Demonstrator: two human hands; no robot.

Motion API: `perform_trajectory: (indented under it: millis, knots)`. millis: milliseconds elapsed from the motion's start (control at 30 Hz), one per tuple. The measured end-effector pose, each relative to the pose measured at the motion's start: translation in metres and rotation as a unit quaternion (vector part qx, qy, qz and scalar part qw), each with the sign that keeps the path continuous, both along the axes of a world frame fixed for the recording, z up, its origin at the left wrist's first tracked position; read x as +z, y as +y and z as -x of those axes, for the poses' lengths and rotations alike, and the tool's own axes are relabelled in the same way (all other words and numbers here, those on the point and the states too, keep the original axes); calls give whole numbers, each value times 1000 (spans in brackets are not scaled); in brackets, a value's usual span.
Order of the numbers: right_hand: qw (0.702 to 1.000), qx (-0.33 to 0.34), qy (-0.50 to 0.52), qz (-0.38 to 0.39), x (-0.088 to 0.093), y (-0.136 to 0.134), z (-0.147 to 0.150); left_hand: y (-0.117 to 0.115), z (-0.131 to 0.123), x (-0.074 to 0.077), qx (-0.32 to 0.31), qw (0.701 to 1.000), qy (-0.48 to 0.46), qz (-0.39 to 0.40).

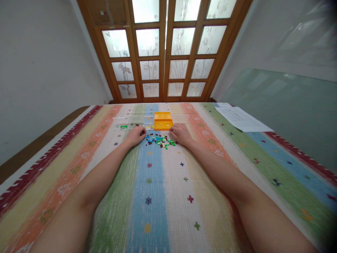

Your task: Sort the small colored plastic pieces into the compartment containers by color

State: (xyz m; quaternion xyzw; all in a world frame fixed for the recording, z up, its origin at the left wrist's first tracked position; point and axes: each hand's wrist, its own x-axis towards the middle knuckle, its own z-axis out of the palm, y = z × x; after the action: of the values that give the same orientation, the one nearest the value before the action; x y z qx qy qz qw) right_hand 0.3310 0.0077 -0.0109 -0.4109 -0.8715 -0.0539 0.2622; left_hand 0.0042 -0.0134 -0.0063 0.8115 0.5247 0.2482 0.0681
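Note:
A heap of small coloured pieces, blue, green, dark red and white, lies on the striped cloth. My left hand rests on the cloth at the heap's left edge with fingers curled inward. My right hand lies at the heap's right edge, fingers bent down toward the pieces. Whether either hand pinches a piece is too small to make out. Just beyond the heap stands an orange tray. Left of it sit clear plastic trays holding a few green and yellow pieces.
A white sheet of paper lies at the far right of the cloth. A wooden glazed double door stands behind the table. A glass panel leans along the right wall.

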Motion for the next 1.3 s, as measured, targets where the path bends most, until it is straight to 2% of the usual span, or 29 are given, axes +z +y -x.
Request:
perform_trajectory:
  millis: [167, 467, 700, 833, 967, 1167, 1300]
  knots:
    - [1000, -1, -3, -1, 1, -1, 0, -3, -5, 2, -11, 1000, -20, 15]
    - [1000, 6, -20, -8, 3, -4, 1, -6, -17, 4, -30, 987, -140, 71]
    - [997, 64, -16, -47, 18, -24, 17, -18, -53, 12, -62, 940, -310, 126]
    - [995, 95, -15, -42, 25, -36, 26, -28, -70, 14, -82, 927, -332, 152]
    - [993, 106, -23, -40, 28, -41, 29, -32, -75, 12, -93, 919, -349, 158]
    - [990, 131, -38, -48, 29, -43, 30, -32, -76, 10, -92, 921, -344, 157]
    - [991, 122, -2, -59, 22, -37, 29, -34, -76, 11, -95, 929, -329, 142]
